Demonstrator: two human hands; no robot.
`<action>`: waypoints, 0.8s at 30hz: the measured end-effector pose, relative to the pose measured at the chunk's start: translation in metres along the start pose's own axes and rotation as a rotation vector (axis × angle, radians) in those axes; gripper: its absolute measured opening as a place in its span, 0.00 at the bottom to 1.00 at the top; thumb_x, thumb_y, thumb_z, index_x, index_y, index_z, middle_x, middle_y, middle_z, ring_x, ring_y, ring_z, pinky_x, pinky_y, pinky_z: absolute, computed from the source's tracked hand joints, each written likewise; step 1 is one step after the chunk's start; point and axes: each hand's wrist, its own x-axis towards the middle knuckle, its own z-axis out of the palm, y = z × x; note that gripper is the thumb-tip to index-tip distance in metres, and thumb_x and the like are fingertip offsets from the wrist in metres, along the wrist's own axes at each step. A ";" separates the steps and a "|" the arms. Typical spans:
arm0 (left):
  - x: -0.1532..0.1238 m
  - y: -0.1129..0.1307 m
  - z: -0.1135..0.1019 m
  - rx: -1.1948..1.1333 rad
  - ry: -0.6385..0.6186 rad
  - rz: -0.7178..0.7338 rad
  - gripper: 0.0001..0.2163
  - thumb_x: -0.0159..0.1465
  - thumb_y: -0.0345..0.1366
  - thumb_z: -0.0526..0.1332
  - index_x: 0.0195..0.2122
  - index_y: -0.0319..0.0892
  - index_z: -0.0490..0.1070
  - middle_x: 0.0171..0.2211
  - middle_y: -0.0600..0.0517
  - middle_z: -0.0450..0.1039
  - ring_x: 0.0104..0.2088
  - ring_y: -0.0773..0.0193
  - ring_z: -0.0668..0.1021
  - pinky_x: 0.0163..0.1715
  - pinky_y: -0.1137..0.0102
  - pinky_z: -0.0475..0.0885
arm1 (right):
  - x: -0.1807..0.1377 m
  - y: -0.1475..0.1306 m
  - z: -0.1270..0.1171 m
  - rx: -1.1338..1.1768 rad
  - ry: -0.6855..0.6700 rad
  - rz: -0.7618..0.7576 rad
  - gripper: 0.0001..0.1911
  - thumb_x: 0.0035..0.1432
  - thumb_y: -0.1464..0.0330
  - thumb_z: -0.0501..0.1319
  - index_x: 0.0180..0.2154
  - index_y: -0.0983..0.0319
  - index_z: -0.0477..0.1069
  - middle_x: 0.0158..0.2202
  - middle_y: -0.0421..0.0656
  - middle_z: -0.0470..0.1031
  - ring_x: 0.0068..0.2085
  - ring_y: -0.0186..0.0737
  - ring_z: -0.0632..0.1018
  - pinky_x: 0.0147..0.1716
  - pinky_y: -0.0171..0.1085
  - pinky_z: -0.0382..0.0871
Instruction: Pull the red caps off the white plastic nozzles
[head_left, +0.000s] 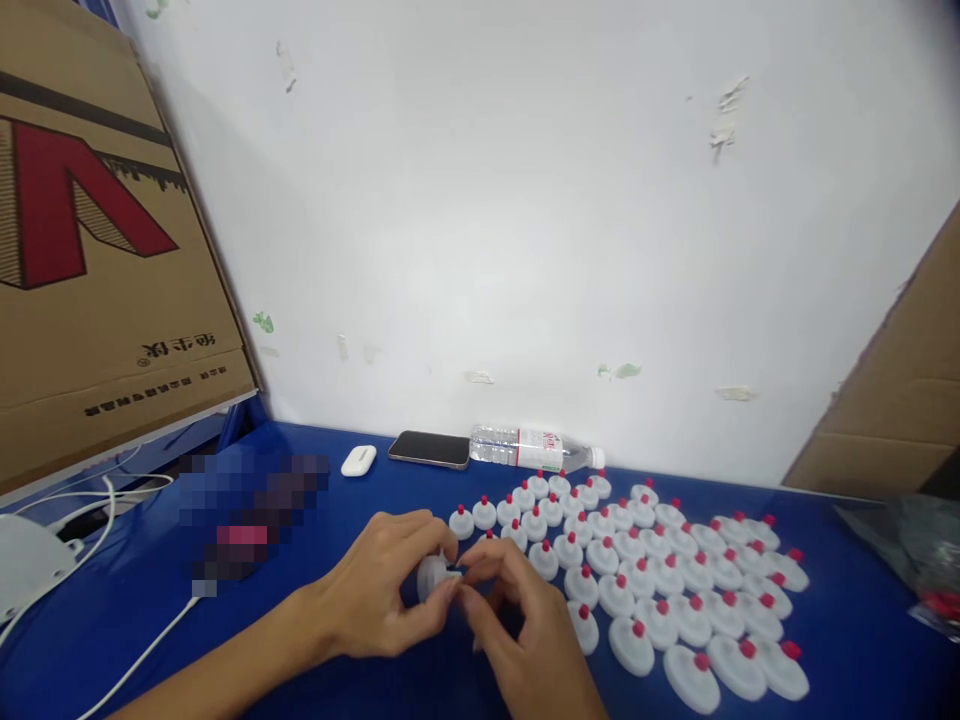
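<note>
My left hand point(397, 585) grips a translucent white plastic nozzle lid point(430, 577) between thumb and fingers, its narrow spout turned to the right. No red tip shows on this lid. My right hand point(517, 610) has its thumb and index finger pinched together right at the spout; whatever they hold, if anything, is hidden. Beside and beyond my right hand, many similar white lids point(632, 645) stand in loose rows, each topped with a small red cap point(702, 661).
Along the wall lie a clear water bottle point(536, 450), a dark-screened phone point(429, 448) and a white earbud case point(358, 461). A cardboard box point(112, 300) stands at left, with white cables point(142, 665) near it. Plastic bags point(919, 560) lie at right on the blue table point(337, 690).
</note>
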 end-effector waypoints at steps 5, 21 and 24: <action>0.002 -0.003 -0.006 0.003 -0.016 0.036 0.13 0.77 0.40 0.48 0.43 0.43 0.70 0.31 0.55 0.73 0.27 0.65 0.74 0.29 0.68 0.63 | -0.002 -0.009 0.006 0.087 0.144 0.059 0.15 0.66 0.54 0.62 0.49 0.56 0.71 0.35 0.38 0.76 0.27 0.35 0.75 0.30 0.34 0.70; 0.003 0.000 -0.002 0.028 -0.019 0.127 0.21 0.80 0.38 0.38 0.42 0.42 0.70 0.28 0.53 0.77 0.23 0.65 0.77 0.25 0.69 0.63 | 0.001 -0.002 0.003 0.131 0.097 0.057 0.19 0.67 0.50 0.62 0.47 0.57 0.70 0.32 0.39 0.76 0.25 0.35 0.73 0.26 0.33 0.67; -0.001 0.001 -0.001 0.033 0.017 0.123 0.17 0.79 0.38 0.40 0.48 0.43 0.67 0.33 0.53 0.80 0.25 0.64 0.79 0.28 0.69 0.65 | 0.000 -0.007 0.003 0.134 0.126 0.061 0.19 0.66 0.50 0.62 0.47 0.57 0.69 0.31 0.38 0.76 0.25 0.34 0.73 0.27 0.33 0.66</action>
